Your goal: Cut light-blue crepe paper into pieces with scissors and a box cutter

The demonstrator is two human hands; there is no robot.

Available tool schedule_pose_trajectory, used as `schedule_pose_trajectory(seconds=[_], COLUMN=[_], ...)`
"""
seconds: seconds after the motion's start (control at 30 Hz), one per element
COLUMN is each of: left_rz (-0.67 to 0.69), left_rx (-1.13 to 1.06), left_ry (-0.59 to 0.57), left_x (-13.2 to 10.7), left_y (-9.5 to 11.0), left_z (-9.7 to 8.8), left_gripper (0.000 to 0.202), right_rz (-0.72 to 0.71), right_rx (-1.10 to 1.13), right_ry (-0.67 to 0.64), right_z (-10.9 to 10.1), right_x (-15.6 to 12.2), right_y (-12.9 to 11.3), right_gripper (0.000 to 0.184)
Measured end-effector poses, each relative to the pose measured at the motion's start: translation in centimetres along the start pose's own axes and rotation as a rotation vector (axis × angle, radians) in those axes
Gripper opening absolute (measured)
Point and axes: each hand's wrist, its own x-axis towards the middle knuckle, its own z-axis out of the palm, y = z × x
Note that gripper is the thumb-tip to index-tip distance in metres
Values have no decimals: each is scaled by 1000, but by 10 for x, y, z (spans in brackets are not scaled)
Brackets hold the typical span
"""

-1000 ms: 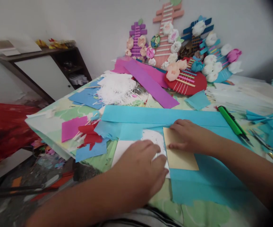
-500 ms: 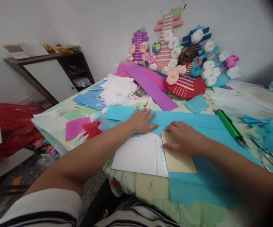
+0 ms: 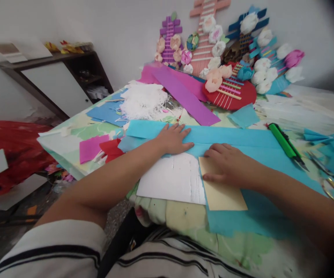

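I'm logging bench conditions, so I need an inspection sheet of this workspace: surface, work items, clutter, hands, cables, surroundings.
Surface: table, cloth-covered.
Work items: blue paper; cream card lying on it; streaked white sheet beside the card.
Clutter: magenta paper, red scrap, white threads, green cutter, scissors.
Hands: left hand spread on blue paper; right hand on cream card.
Cables: nothing seen.
Surroundings: cabinet; flower-trimmed decorations near the wall.
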Motion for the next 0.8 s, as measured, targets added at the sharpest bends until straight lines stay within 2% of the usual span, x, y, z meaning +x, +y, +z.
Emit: schedule_pose_trajectory(seconds=[0.07,0.17,0.27,0.43,0.6,0.8], left_rz=[-2,-4,-1,10,19,45], left_rx=[-4,-4,5,22,28,49], left_ry=[-5,-24,-43,-46,-34,44], left_x=[1,2,4,9,13,15], left_y=[0,0,-1,-4,-5,-5], left_z=[0,-1,-3,-5,-4,-4], left_gripper=[72,72,72,72,70,67], right_rz=[-12,-57,-69,14,47,104], right_rx=[10,43,37,-9,-11,-66], right_ry=[26,63,28,23,38,85], right_z=[0,2,8,21,25,34], right_x=[-3,-12,-23,-28,-25,-26], right_y=[2,6,7,1,-4,-11], right_gripper=[51,70,83,81,76,66])
